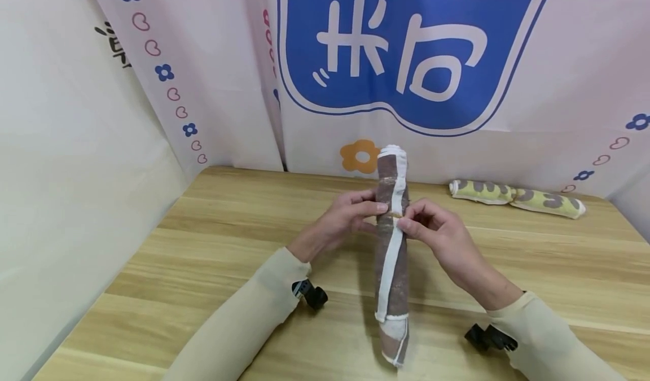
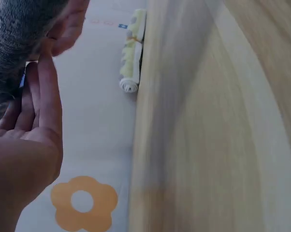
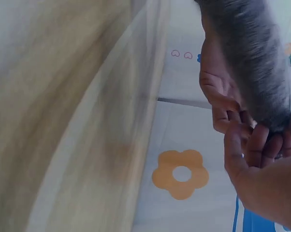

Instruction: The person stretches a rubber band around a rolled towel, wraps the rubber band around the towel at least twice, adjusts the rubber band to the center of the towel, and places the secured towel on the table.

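A brown towel with a white edge strip, rolled into a long tube (image 1: 392,274), is held up over the table between both hands. My left hand (image 1: 345,220) grips its middle from the left, thumb on the near face and fingers behind. At the same height on the right, my right hand (image 1: 442,240) pinches a thin tan rubber band (image 1: 395,215) that crosses the white strip. The wrist views show the roll's fuzzy grey-looking side (image 3: 254,63), with the fingers of both hands meeting close around it.
A second rolled towel (image 1: 487,192), yellow-green with grey patches and cinched at its middle, lies at the back right of the wooden table (image 1: 213,245). Behind the table hangs a printed cloth (image 1: 325,138); another white wall (image 1: 66,161) stands at the left.
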The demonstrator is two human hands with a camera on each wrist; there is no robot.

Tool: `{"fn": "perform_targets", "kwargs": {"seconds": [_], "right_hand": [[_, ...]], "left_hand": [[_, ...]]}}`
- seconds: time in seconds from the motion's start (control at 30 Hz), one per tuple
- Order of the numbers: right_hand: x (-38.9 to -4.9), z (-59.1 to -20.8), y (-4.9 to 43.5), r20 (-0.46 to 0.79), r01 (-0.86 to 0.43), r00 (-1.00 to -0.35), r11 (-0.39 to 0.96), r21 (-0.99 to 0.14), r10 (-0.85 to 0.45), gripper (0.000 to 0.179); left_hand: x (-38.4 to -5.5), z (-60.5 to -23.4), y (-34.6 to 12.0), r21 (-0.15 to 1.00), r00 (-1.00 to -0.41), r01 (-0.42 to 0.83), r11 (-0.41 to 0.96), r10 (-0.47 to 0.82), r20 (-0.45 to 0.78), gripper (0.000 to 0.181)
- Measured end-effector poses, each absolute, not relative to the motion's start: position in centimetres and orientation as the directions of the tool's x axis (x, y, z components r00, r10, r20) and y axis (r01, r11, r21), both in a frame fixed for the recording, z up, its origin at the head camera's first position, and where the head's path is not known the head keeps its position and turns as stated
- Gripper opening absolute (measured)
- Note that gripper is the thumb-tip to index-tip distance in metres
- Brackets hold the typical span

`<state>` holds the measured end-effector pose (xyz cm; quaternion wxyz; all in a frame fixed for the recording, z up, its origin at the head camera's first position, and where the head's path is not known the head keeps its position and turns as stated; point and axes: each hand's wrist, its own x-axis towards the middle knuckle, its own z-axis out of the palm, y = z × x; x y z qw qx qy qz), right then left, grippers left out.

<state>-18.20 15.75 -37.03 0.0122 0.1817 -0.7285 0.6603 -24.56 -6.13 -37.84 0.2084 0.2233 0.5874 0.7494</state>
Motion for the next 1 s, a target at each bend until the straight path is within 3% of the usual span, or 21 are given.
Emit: {"fn": "perform_targets", "kwargs": {"seconds": [0.3, 0.43, 0.53, 0.7, 0.9, 1.0], "right_hand": [[-18.2, -36.9, 15.7, 0.213, -0.239, -0.933, 0.058, -0.969, -0.288, 0.015], [-17.8, -36.5, 15.4, 0.217, -0.27, -0.942, 0.194, -0.943, -0.256, 0.015], [-17.3, -36.5, 15.0, 0.295, -0.362, -0.927, 0.345, -0.866, -0.232, 0.022], [-16.9, -36.9, 14.5, 0.473, -0.53, -0.846, 0.468, -0.707, -0.244, 0.022], [-17.2, -37.5, 14.3, 0.642, -0.731, -0.673, 0.457, -0.506, -0.367, 0.036], [-17.4, -37.6, 14.3, 0.651, -0.755, -0.649, 0.437, -0.489, -0.393, 0.036]], "left_hand": [[-24.3, -37.2, -5.8, 0.981, -0.877, -0.059, -0.187, 0.479, 0.038, 0.042], [-23.9, -36.7, -5.2, 0.994, -0.91, 0.019, -0.104, 0.411, 0.061, 0.037], [-23.6, -36.5, -4.8, 0.998, -0.935, 0.058, -0.03, 0.349, 0.065, 0.032], [-23.2, -36.4, -4.3, 1.0, -0.962, 0.014, 0.009, 0.272, 0.012, 0.03], [-22.7, -36.5, -4.1, 0.997, -0.977, -0.074, -0.001, 0.201, -0.072, 0.019], [-22.5, -36.4, -4.1, 0.998, -0.984, -0.062, 0.014, 0.165, -0.063, 0.017]]}}
